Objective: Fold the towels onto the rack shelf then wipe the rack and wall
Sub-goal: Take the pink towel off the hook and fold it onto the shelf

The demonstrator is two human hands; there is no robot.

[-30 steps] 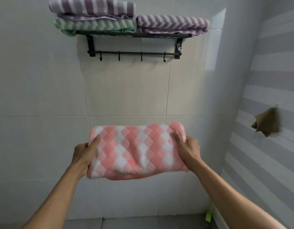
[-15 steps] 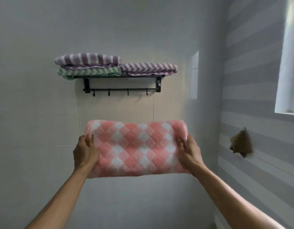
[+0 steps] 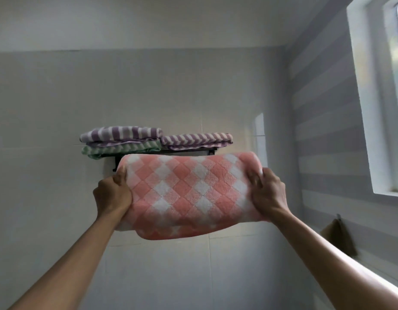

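Head view: pink checked towel (image 3: pixel 189 193) spans between left hand (image 3: pixel 113 194) and right hand (image 3: pixel 268 193) grip.

Light: soft daylight came from the window (image 3: pixel 381 95) on the right.
Glare: a bright patch lay on the tiled wall (image 3: pixel 259 130).
Sharpness: slightly blurred.
Edges: lines curved.

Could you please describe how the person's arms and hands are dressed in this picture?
Both forearms are bare up to the bottom edge of the frame: no sleeves or cuffs show. The left hand and the right hand wear no gloves, and no watch, bracelet or ring is visible. Fingernails look short and unpainted where they show.
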